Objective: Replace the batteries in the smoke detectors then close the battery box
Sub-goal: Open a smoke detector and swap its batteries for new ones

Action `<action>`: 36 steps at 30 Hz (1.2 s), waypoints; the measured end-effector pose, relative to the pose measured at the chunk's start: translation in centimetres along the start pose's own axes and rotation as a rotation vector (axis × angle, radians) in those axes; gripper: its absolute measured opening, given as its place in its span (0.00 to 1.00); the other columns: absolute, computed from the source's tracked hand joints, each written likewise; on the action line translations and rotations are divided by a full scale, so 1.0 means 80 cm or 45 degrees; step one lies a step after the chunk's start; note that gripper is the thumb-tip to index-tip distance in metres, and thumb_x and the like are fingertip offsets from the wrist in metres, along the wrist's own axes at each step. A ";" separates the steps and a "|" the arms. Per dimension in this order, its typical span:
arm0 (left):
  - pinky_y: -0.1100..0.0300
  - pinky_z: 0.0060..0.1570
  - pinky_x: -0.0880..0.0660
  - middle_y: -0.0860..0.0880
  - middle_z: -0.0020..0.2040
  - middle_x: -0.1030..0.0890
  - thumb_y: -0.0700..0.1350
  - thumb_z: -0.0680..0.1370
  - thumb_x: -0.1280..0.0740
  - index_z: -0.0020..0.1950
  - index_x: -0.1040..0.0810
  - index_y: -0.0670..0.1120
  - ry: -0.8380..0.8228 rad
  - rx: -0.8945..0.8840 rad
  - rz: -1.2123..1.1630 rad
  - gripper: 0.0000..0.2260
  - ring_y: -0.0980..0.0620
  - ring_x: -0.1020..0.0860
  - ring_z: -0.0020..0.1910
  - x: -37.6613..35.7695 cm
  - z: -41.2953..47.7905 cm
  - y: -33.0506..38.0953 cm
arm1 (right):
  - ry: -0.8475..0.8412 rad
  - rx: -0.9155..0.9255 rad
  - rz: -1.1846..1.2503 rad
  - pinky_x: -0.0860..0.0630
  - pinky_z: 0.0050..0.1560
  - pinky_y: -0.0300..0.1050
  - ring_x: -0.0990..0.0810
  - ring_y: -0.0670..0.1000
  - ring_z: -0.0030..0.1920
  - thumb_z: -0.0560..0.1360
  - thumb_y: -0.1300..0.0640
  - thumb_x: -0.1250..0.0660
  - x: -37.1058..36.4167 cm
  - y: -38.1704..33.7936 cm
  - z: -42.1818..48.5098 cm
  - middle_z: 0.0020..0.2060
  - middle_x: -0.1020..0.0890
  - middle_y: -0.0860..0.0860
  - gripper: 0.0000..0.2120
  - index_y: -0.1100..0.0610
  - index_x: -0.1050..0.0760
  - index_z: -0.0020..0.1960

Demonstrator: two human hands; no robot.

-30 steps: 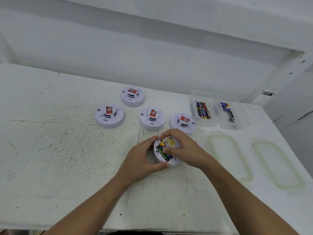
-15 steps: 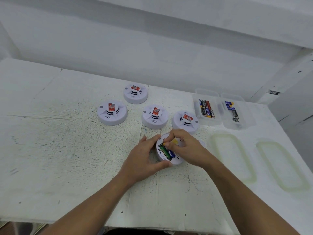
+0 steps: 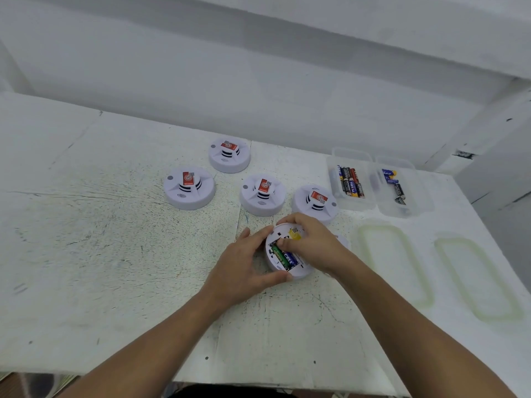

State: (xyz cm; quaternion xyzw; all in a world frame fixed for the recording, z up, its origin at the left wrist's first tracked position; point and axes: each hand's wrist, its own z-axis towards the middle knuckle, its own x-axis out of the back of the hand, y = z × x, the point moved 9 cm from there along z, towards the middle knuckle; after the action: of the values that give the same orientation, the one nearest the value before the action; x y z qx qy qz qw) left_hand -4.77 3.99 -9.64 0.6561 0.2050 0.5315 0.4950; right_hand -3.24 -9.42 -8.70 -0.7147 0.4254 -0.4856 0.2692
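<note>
A white smoke detector (image 3: pixel 275 264) lies upside down on the table, its battery bay open. A green battery (image 3: pixel 278 254) and a blue one (image 3: pixel 290 257) lie side by side inside. My left hand (image 3: pixel 244 267) grips the detector's left rim, thumb at the near edge. My right hand (image 3: pixel 309 242) covers its far right side, and the thumb tip presses on the top end of the batteries. Several more detectors stand face up behind, the nearest (image 3: pixel 315 203) just beyond my right hand. Two clear battery boxes (image 3: pixel 333 179) (image 3: pixel 413 196) with loose batteries stand open at the back right.
Two translucent box lids (image 3: pixel 396 262) (image 3: pixel 477 280) lie flat on the right side of the white table (image 3: pixel 115 254). A small white cover piece (image 3: pixel 342 239) peeks out behind my right wrist. The wall runs close behind the detectors.
The detector turned so the two batteries now show fully in the bay. My right thumb shifted onto the batteries' far end. My left hand kept its grip.
</note>
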 end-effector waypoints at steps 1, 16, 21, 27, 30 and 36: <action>0.53 0.73 0.40 0.61 0.61 0.23 0.67 0.64 0.28 0.72 0.34 0.53 -0.002 0.001 0.001 0.41 0.60 0.30 0.66 -0.001 0.001 -0.001 | 0.013 -0.012 -0.011 0.19 0.51 0.54 0.18 0.51 0.49 0.70 0.58 0.27 0.001 0.000 0.001 0.50 0.19 0.51 0.16 0.49 0.26 0.56; 0.56 0.58 0.24 0.60 0.56 0.21 0.66 0.62 0.26 0.70 0.30 0.53 -0.027 -0.017 -0.073 0.40 0.63 0.22 0.55 0.005 0.001 0.004 | 0.498 0.401 -0.484 0.36 0.60 0.42 0.32 0.45 0.57 0.74 0.42 0.35 0.025 -0.014 -0.042 0.55 0.27 0.45 0.18 0.49 0.27 0.60; 0.54 0.65 0.28 0.59 0.61 0.22 0.67 0.62 0.26 0.72 0.33 0.52 -0.030 -0.017 -0.020 0.43 0.64 0.24 0.59 0.005 0.001 0.003 | 0.823 0.246 -0.488 0.30 0.55 0.47 0.26 0.53 0.53 0.78 0.55 0.38 0.075 0.024 -0.067 0.52 0.22 0.52 0.09 0.57 0.24 0.55; 0.75 0.55 0.29 0.59 0.60 0.22 0.61 0.63 0.22 0.71 0.31 0.52 -0.040 -0.045 -0.044 0.41 0.66 0.24 0.57 0.006 -0.001 0.004 | 0.696 0.114 -1.028 0.31 0.49 0.48 0.24 0.58 0.47 0.75 0.49 0.39 0.057 0.063 -0.067 0.45 0.19 0.55 0.14 0.59 0.23 0.42; 0.78 0.53 0.30 0.63 0.57 0.22 0.61 0.62 0.22 0.70 0.31 0.55 -0.044 -0.068 -0.054 0.39 0.68 0.24 0.56 0.007 -0.002 0.010 | 0.765 0.150 -0.989 0.28 0.45 0.50 0.24 0.59 0.41 0.70 0.52 0.28 0.055 0.051 -0.080 0.40 0.20 0.56 0.12 0.60 0.24 0.39; 0.80 0.52 0.32 0.66 0.58 0.25 0.58 0.61 0.22 0.69 0.31 0.56 -0.064 -0.066 -0.068 0.39 0.71 0.26 0.57 0.009 -0.004 0.012 | 0.762 0.119 -0.755 0.37 0.46 0.42 0.31 0.53 0.46 0.72 0.56 0.31 0.060 0.050 -0.087 0.45 0.26 0.51 0.09 0.61 0.26 0.41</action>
State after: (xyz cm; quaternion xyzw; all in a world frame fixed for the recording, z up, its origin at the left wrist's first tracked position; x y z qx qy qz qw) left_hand -5.08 4.27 -8.45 0.6506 0.1960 0.5066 0.5307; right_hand -10.29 -15.36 -7.02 -0.6206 0.2383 -0.7469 0.0148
